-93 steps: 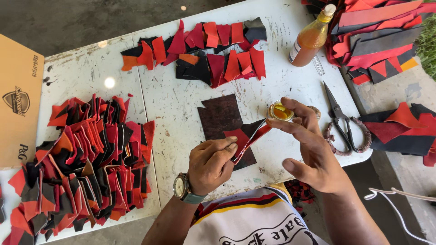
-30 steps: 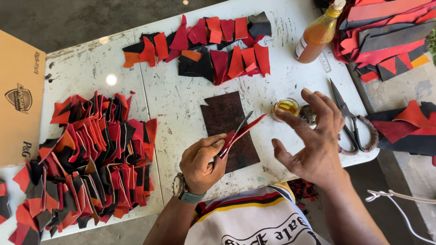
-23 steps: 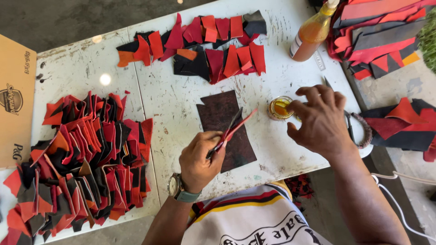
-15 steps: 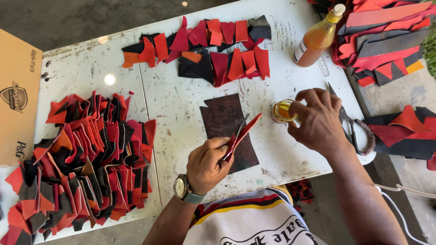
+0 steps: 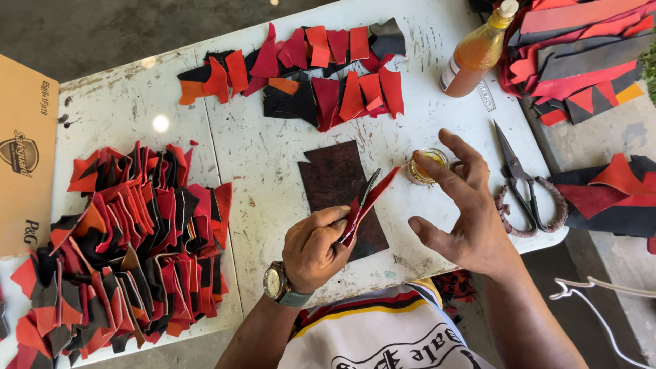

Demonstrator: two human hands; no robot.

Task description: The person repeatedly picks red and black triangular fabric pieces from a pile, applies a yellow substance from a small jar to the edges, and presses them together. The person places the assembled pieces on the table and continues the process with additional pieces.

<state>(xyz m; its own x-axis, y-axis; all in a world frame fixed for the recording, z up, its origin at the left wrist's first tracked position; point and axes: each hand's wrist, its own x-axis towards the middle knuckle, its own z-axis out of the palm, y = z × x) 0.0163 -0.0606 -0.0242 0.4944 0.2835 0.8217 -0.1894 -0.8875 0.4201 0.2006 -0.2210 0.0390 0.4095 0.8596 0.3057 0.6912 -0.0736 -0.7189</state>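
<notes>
The right hand [image 5: 471, 219] has lifted off the small glass jar [image 5: 427, 166]: half a second ago its fingers were down on the jar's rim, and now they hang spread apart just above and beside it, holding nothing. The left hand [image 5: 314, 246] has hardly moved. Its fingers are clamped on a narrow red strip [image 5: 372, 201], which slants up from the fist toward the jar, its tip just short of the glass, over the near edge of the dark mat [image 5: 338, 195]. A thin dark blade or second piece lies along the strip; which it is cannot be told. By my reading, the dip into the jar's yellow contents is done and the fingertip is on its way to the strip.

Counted: one jar, one strip in hand, one mat just left of the jar, one pair of scissors [image 5: 523, 184] just right of it with wrapped handles, one amber bottle [image 5: 478, 51] beyond it. The cut red and black pieces lie in four lots: a big overlapping heap [image 5: 130, 246] well left of the jar, a double row [image 5: 307, 75] beyond it, a stack [image 5: 581, 61] past the bottle, and a few pieces [image 5: 615, 198] off the bench [image 5: 266, 157] to the right. Single pieces are too many and too overlapped to count. A cardboard box [image 5: 24, 157] sits at the far left.
</notes>
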